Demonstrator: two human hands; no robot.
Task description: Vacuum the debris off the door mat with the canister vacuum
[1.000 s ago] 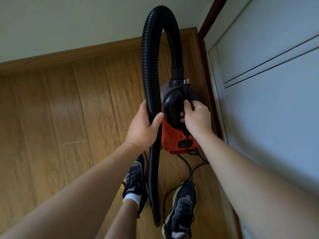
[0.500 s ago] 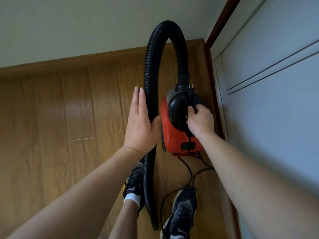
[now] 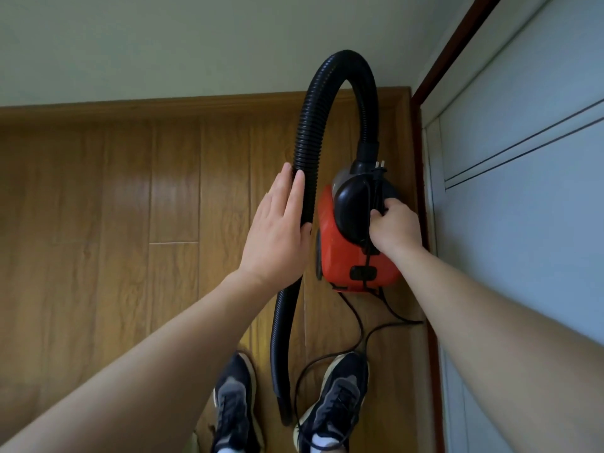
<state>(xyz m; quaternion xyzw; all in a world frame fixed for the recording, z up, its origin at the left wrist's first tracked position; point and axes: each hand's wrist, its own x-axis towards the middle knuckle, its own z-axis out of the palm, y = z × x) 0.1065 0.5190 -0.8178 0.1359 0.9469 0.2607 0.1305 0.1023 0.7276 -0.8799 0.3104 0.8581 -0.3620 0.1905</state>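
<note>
A red canister vacuum with a black top hangs above the wooden floor near the right wall. My right hand grips its black handle together with the power cord, whose plug sticks up by the hose socket. A black ribbed hose arches up from the canister and drops to a nozzle end between my shoes. My left hand is flat, with straight fingers resting against the hose's left side. No door mat is in view.
The black cord loops over the floor and across my right shoe. My left shoe stands beside the hose end. A pale wall with a wooden skirting board is ahead, and a white panelled door is close on the right.
My left hand has let go of the hose and now lies flat against it. The vacuum has shifted lower and to the right in the view as my head moved.
</note>
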